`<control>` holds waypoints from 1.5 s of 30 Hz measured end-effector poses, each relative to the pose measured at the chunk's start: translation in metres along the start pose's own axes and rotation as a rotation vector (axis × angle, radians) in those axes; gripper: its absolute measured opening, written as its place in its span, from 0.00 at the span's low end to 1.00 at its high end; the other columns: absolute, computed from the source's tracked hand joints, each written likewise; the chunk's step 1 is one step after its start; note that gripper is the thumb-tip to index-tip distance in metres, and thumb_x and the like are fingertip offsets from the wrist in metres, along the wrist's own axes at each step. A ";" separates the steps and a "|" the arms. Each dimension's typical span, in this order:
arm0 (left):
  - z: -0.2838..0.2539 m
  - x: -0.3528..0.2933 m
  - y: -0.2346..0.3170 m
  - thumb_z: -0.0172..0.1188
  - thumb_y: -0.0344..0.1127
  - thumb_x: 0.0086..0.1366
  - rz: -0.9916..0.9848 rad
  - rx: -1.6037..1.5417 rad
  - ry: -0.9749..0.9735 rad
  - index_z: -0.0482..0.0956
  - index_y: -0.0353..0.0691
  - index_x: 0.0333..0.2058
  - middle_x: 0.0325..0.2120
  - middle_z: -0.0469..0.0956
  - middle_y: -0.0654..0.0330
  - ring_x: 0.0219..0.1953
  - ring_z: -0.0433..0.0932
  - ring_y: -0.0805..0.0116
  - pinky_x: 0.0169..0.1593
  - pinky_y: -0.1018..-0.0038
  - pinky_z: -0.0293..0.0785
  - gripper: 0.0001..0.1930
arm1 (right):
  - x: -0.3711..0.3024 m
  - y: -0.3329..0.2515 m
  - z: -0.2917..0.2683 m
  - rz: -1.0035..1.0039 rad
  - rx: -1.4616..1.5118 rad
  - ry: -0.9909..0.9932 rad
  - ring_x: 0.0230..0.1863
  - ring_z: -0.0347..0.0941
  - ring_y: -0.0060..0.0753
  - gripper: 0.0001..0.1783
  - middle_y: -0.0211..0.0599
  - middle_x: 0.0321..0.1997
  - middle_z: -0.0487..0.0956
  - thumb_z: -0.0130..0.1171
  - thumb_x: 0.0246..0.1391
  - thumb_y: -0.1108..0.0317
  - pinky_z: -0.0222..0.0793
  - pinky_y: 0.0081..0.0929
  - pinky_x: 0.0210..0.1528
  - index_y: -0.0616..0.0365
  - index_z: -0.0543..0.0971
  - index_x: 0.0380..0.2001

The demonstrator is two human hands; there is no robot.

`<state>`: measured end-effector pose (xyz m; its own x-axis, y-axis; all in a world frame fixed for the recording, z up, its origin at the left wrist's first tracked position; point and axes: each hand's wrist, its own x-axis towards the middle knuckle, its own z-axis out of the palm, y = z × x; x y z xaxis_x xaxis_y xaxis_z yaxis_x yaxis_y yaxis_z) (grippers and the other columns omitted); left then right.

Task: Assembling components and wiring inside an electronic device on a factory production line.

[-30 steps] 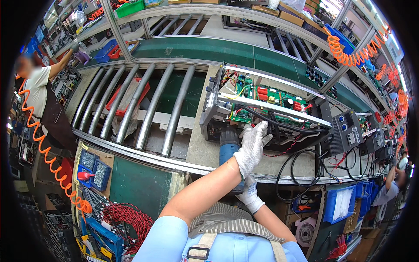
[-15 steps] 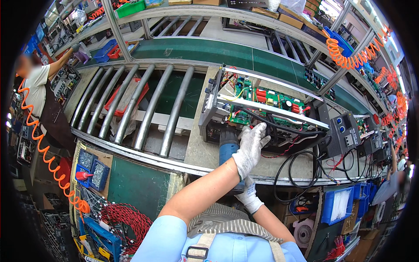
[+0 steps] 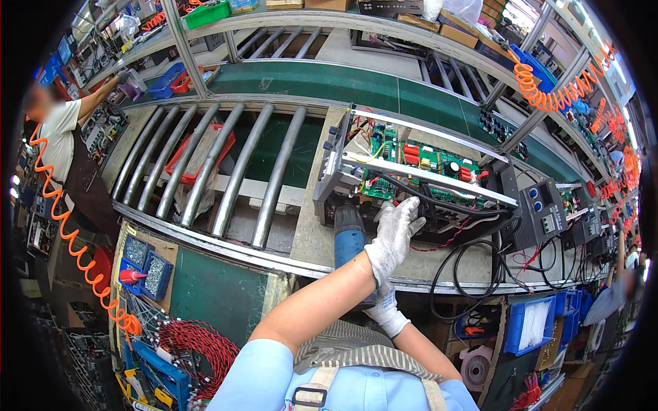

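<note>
The person's left hand (image 3: 396, 236), in a white knitted glove, rests with bunched fingers on the near side of an open grey metal chassis (image 3: 439, 180) with silver rails, just under a black cable (image 3: 397, 181). I can't tell whether those fingers pinch anything. Taking that hand as the clock's centre, the chassis lies toward one o'clock, on a pale grey counter (image 3: 312, 229); inside it sits a green circuit board (image 3: 439, 161) with red components.

At nine o'clock, just beside the left hand, a blue and black power driver (image 3: 350, 250) slants, its dark nose against the chassis's near left corner. The gloved right hand (image 3: 388, 314), at six o'clock and partly hidden by the left forearm, is wrapped around the driver's lower end.

Steel rollers (image 3: 276, 178) stretch away toward ten o'clock. A heap of red and black wires (image 3: 199, 353) lies at eight, and loops of black cord (image 3: 458, 281) hang near four.
</note>
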<state>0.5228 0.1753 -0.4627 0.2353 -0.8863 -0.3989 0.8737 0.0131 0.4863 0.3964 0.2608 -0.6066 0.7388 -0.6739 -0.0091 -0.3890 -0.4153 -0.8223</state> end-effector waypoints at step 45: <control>0.019 0.001 -0.006 0.60 0.33 0.64 -0.009 0.023 0.127 0.62 0.46 0.44 0.34 0.70 0.66 0.36 0.72 0.76 0.44 0.66 0.76 0.16 | -0.005 0.020 -0.002 0.100 0.228 -0.024 0.71 0.51 0.35 0.32 0.33 0.72 0.56 0.39 0.66 0.47 0.49 0.32 0.70 0.45 0.51 0.68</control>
<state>0.5092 0.1658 -0.4508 0.2809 -0.8208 -0.4973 0.8662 -0.0062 0.4997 0.3835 0.2549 -0.6219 0.7171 -0.6886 -0.1081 -0.3287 -0.1973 -0.9236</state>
